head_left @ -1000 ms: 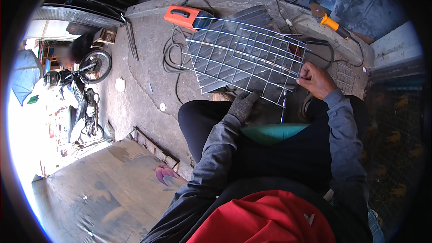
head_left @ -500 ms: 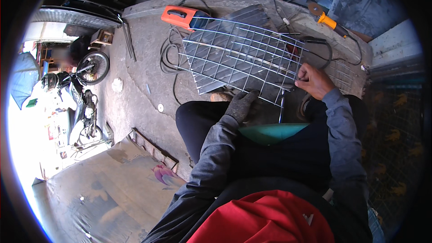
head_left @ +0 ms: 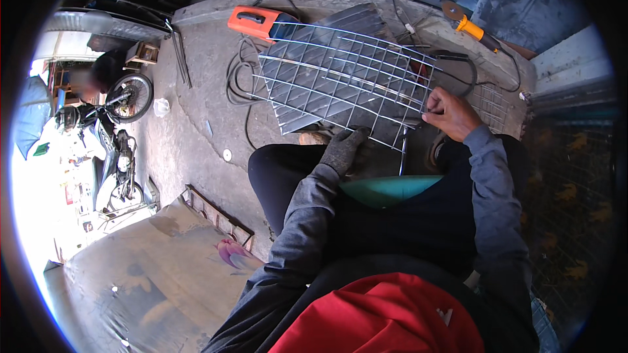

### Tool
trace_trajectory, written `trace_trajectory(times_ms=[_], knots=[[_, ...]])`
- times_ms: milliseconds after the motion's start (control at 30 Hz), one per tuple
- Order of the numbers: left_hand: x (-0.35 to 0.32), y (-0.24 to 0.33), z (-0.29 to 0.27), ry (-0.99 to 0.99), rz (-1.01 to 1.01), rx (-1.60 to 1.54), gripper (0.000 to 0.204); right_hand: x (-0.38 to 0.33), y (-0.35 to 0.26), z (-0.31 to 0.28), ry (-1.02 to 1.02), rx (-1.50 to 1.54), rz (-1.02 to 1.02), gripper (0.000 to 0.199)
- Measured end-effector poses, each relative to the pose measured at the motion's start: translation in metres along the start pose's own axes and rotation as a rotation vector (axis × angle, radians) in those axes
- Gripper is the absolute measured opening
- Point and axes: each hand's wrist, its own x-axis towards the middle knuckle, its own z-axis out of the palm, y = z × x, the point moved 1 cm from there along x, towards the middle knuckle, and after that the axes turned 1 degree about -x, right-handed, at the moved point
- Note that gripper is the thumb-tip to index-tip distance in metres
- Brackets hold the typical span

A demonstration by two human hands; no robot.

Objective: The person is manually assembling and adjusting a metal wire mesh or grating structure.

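A wire grid (head_left: 340, 72) of thin shiny metal rods lies tilted above a stack of grey corrugated sheets (head_left: 301, 114). My left hand (head_left: 347, 148), in a dark grey glove, is closed on the grid's near edge. At the grid's right end is my bare right hand (head_left: 453, 114), thumb and forefinger pinched together. Whatever sits in that pinch is too small to make out. Below the grid's near right corner, a thin metal rod (head_left: 403, 153) points down towards a green seat or basin (head_left: 392, 189) between my legs.
An orange and dark welding machine (head_left: 252, 23) stands beyond the grid, with looped cables (head_left: 239, 82) beside it. A yellow angle grinder (head_left: 471, 28) lies on the ledge at far right. Motorbikes (head_left: 131, 98) and a person stand at left. A worn covered surface (head_left: 163, 274) is near left.
The whole view has shifted slightly, so things appear a little further left. Both hands and the grid keep nearly the same places relative to each other.
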Motion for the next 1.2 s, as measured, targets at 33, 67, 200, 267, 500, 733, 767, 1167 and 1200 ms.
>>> trace_trajectory(times_ms=[33, 67, 200, 267, 500, 733, 767, 1167, 1200], knots=[[0.0, 0.0, 0.0, 0.01, -0.005, 0.017, 0.026, -0.001, -0.001, -0.002, -0.011, -0.061, 0.023, 0.031], [0.0, 0.0, 0.0, 0.011, -0.004, 0.016, 0.026, -0.002, -0.003, -0.003, -0.021, -0.121, 0.047, 0.03], [-0.003, 0.002, 0.003, 0.015, 0.008, 0.007, 0.028, 0.003, 0.002, 0.0, -0.048, -0.119, 0.017, 0.03], [-0.006, 0.004, 0.005, 0.036, 0.027, -0.013, 0.03, 0.003, 0.001, 0.001, -0.019, 0.065, 0.006, 0.032], [-0.006, 0.006, 0.0, 0.03, 0.051, 0.131, 0.037, -0.001, -0.006, 0.0, -0.067, -0.114, 0.095, 0.033], [-0.011, 0.009, 0.004, -0.001, 0.1, 0.166, 0.038, 0.0, -0.01, -0.002, -0.05, -0.1, 0.072, 0.03], [-0.01, 0.009, 0.004, 0.002, 0.104, 0.156, 0.038, 0.0, -0.009, -0.002, -0.062, -0.038, 0.081, 0.029], [-0.002, 0.0, 0.0, -0.042, 0.131, 0.092, 0.037, -0.001, -0.019, 0.002, -0.131, -0.201, 0.109, 0.025], [-0.003, 0.002, 0.0, -0.04, 0.132, 0.11, 0.036, -0.002, -0.021, 0.002, -0.16, -0.176, 0.172, 0.024]])
